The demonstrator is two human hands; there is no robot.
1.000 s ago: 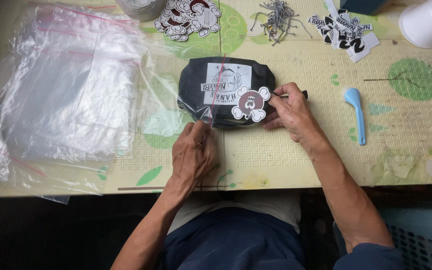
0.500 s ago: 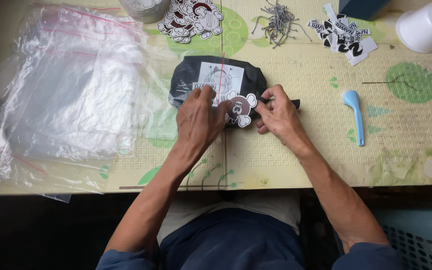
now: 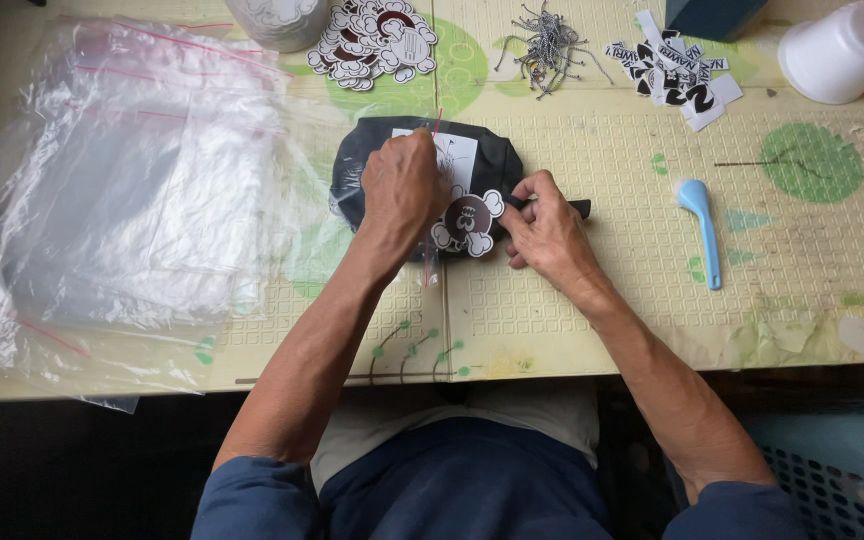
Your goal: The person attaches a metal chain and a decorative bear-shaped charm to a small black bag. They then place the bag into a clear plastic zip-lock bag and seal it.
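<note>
Black folded cloth [image 3: 497, 160] lies half hidden under the left hand [image 3: 402, 190], fingers curled on it; right hand [image 3: 542, 222] pinches its edge beside a skull-shaped tag [image 3: 467, 222].

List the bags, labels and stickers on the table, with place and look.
Clear bags: left, stacked, red-striped.
White label: on the black pouch under the left hand, rectangular.
Brown tag: beside the right hand, round, white-edged.
Round stickers: top centre, heaped.
Black-white strips: top right.
</note>
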